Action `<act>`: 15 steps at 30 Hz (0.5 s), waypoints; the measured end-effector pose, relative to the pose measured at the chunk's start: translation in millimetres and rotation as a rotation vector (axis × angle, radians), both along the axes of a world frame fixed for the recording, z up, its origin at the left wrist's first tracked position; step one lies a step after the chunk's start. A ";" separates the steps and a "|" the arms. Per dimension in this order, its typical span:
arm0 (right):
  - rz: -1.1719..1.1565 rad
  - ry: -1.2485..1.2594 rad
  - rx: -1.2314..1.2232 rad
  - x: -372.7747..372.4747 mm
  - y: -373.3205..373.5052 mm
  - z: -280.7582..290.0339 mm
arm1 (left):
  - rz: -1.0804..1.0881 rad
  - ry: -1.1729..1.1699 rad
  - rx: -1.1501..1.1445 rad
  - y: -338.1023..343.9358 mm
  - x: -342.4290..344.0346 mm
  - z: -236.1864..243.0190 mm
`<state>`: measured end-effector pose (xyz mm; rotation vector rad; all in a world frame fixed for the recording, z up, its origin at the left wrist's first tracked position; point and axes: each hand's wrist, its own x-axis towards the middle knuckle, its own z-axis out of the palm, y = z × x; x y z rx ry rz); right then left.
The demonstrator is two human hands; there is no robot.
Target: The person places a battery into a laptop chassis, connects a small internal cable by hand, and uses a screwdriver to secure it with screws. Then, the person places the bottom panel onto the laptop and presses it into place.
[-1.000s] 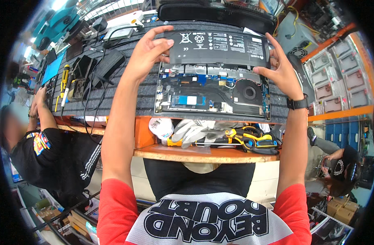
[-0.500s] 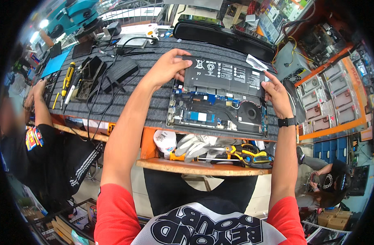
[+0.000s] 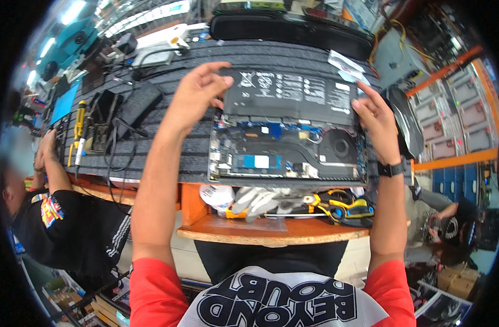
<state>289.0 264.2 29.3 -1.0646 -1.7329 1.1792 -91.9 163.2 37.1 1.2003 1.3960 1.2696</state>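
Observation:
A flat black battery pack [image 3: 290,97] with white printed symbols lies along the upper part of an opened laptop [image 3: 282,152], whose board, fan and dark cooling pipe show below it. My left hand [image 3: 203,92] grips the pack's left end, thumb on top. My right hand [image 3: 375,117] grips its right end, fingers along the edge. I cannot tell whether the pack rests in the laptop's frame or is held just above it.
A grey ridged mat [image 3: 173,147] carries cables, black parts [image 3: 140,109] and a yellow screwdriver [image 3: 79,122]. Behind are a long black bar [image 3: 287,30] and white paper [image 3: 344,68]. A shelf [image 3: 276,231] below holds gloves and pliers. Co-workers [image 3: 59,229] [image 3: 456,229] are at both sides.
Both hands and the battery pack have moved down relative to the bench. The pack now sits closer against the laptop, its lower edge nearer the board. My right thumb has moved up along the pack's edge.

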 end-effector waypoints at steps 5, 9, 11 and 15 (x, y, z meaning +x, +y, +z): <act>-0.023 -0.008 0.086 6.4 7.4 -10.0 | 0.048 0.027 0.021 7.8 12.9 0.3; -0.044 -0.050 0.151 10.6 13.8 -13.7 | 0.060 0.018 0.030 6.8 15.4 0.5; -0.044 -0.043 0.159 9.2 14.8 -12.1 | 0.059 0.011 0.038 8.5 13.6 -4.8; -0.051 -0.055 0.208 11.5 16.7 -17.4 | 0.090 0.042 0.028 9.2 22.2 -6.6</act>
